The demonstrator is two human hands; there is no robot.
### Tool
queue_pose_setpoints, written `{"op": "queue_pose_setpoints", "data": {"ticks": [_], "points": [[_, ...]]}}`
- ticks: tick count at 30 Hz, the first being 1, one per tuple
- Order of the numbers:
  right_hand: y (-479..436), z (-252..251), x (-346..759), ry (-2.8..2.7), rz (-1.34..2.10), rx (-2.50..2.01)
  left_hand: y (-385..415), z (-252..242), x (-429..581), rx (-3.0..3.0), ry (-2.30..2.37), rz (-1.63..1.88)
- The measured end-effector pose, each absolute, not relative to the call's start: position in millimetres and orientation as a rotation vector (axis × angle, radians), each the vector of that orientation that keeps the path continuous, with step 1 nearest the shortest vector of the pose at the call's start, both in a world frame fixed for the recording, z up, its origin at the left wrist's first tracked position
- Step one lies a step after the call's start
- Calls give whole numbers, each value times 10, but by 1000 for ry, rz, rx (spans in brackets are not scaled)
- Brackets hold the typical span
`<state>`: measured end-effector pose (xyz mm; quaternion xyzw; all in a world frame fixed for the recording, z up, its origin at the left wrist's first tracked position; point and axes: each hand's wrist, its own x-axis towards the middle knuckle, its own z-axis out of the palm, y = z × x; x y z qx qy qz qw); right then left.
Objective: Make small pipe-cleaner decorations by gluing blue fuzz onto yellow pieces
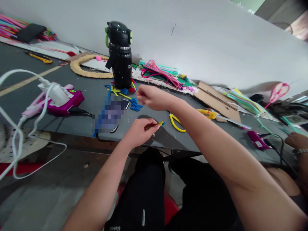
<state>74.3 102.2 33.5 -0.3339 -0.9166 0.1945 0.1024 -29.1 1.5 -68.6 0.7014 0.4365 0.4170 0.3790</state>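
Observation:
My left hand (141, 130) is pinched shut on a small yellow and blue pipe-cleaner piece (160, 123), held over the front edge of the grey table (79, 123). My right hand (150, 96) reaches across above it with its fingers curled closed, just over a pile of blue pipe-cleaner bits (136, 105); what it holds, if anything, I cannot make out. A black water bottle (120, 56) stands just behind the pile. Yellow-handled scissors (176, 123) lie to the right of my left hand.
A magenta glue gun (64, 102) with white cables lies at the left. Pink pipe cleaners (160, 73), a cardboard ring (89, 65) and cardboard sheets (216, 99) line the back. Another person's hand (297, 141) rests at the far right beside a small magenta device (257, 141).

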Motion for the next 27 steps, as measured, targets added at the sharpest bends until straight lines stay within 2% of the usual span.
{"op": "queue_pose_setpoints", "data": {"ticks": [4, 9, 15, 27], "points": [[440, 449, 1434, -2282, 912, -932, 44, -664, -310, 1675, 1090, 1117], [-24, 104, 1908, -1927, 1037, -1133, 70, -631, -342, 1538, 1062, 1177], [111, -297, 1697, -1664, 1314, -1042, 96, -651, -344, 1472, 1058, 1193], [237, -423, 1526, -1585, 1432, -937, 95, -664, -333, 1649, 1132, 1156]]}}
